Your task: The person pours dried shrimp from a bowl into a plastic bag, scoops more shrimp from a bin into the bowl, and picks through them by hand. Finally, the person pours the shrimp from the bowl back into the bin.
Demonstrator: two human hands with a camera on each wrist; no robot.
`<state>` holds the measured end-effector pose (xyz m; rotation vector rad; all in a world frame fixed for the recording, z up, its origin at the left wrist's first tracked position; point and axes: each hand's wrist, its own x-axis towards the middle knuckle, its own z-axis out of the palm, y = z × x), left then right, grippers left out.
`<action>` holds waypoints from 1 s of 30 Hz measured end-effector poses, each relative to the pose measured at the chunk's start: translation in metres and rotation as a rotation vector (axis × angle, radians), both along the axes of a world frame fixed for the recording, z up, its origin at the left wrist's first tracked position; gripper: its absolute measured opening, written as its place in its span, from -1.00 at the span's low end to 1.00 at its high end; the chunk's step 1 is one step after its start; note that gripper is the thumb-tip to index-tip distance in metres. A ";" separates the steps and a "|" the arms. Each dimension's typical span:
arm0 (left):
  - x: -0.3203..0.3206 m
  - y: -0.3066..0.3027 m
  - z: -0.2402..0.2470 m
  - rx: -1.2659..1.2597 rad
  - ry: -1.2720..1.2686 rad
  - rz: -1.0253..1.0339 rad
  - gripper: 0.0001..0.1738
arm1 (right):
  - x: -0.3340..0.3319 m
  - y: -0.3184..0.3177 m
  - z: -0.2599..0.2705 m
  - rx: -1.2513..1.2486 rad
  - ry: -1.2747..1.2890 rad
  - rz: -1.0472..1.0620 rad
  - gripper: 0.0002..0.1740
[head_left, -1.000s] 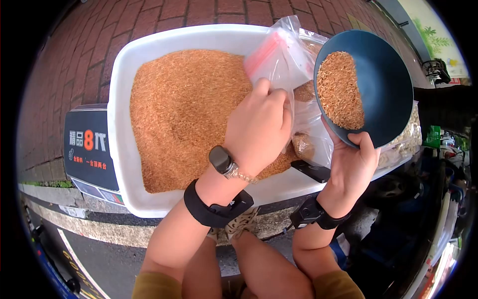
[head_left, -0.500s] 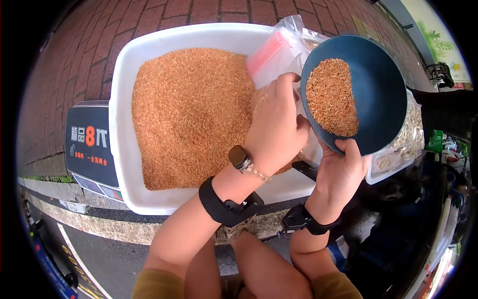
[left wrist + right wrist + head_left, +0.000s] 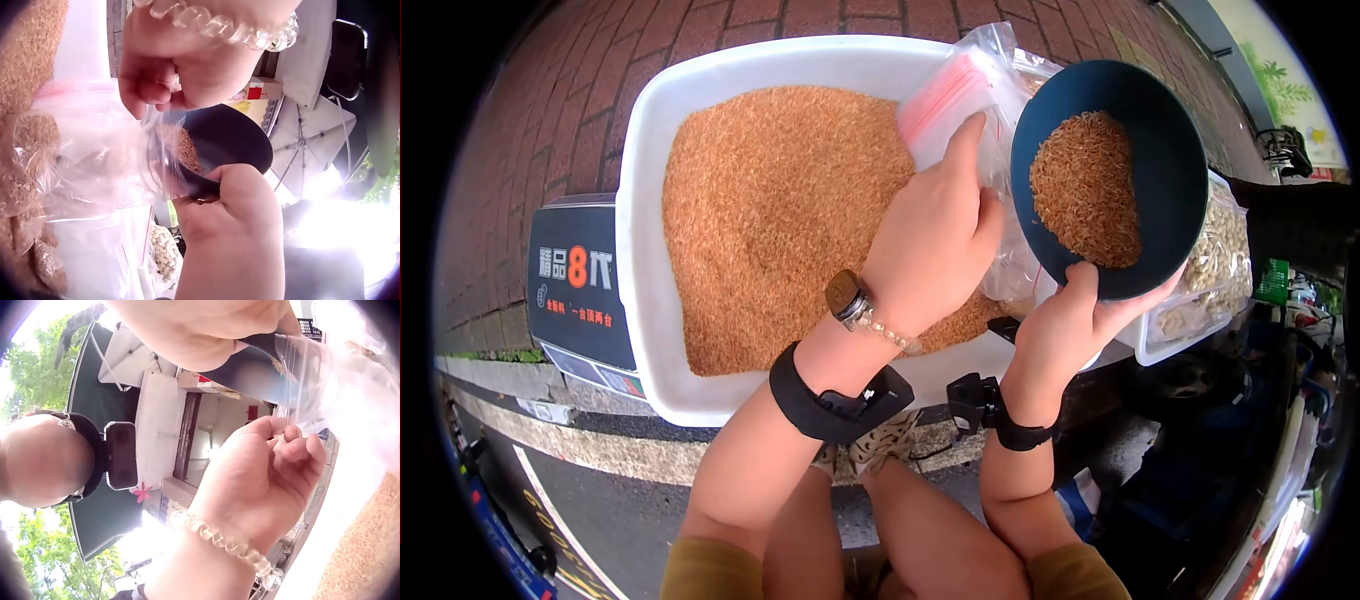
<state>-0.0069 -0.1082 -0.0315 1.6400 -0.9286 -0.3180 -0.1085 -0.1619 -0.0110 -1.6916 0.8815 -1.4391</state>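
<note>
My right hand grips a dark blue bowl by its near rim, thumb on top. Reddish-brown grain, like husked rice, lies in the tilted bowl. Between thumb and fingers my left hand pinches the edge of a clear plastic bag. The bowl's rim shows through that plastic in the left wrist view, and the pinching fingertips show in the right wrist view. Both hands are over the right side of a large white tub holding a broad heap of the same grain.
A pack of clear zip bags with red strips lies at the tub's back right. A container of pale bagged pieces stands at right. Left of the tub is a dark printed box. Brick paving lies beyond.
The bowl has shifted left and tilted more, and its grain has moved away from the left rim. My left hand went right, then back left, its index finger now pointing further forward.
</note>
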 end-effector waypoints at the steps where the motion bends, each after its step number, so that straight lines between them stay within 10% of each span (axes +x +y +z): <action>1: 0.001 0.001 0.000 0.001 0.002 0.001 -0.48 | 0.000 0.001 0.000 0.001 0.002 0.001 -0.11; 30: 0.026 0.006 0.001 -0.121 0.600 -0.358 -0.30 | 0.010 0.014 0.001 -0.495 0.316 -0.124 -0.15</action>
